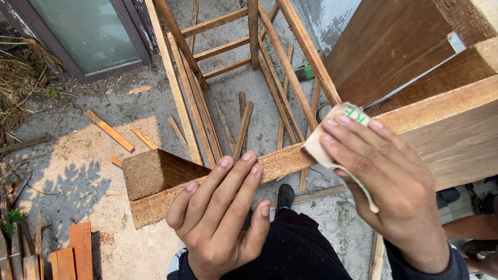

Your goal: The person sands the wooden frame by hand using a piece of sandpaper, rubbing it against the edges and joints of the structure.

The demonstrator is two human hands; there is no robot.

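A sandy concrete ground (104, 171) is seen far below, with a dark door with frosted glass (88, 31) at the upper left. Wide brown boards (394, 46) are leaned at the upper right. A wooden frame of thin slats (249, 67) is stood on the ground in the middle, and short offcuts (110, 130) are scattered beside it. More small planks (67, 256) are laid at the lower left corner.

A long wooden beam (446, 129) is run across the view from the right edge down to the lower left, where its rough cut end (148, 173) is shown. Black trousers (295, 249) and a black shoe (284, 196) are seen under it.

The left hand (220, 218) is laid flat on the upper edge of the beam, near its cut end. Its four fingers (236, 173) are held straight and pressed together, and the thumb is kept a little apart, pointing up.

The right hand (384, 181) is placed on the same edge, further to the right. A folded sheet of sandpaper (332, 135) is pressed against the wood under its fingers, which are kept close together and slightly bent over the paper. The thumb is hidden, so its grip cannot be told. A green mark is printed on the back of the paper.
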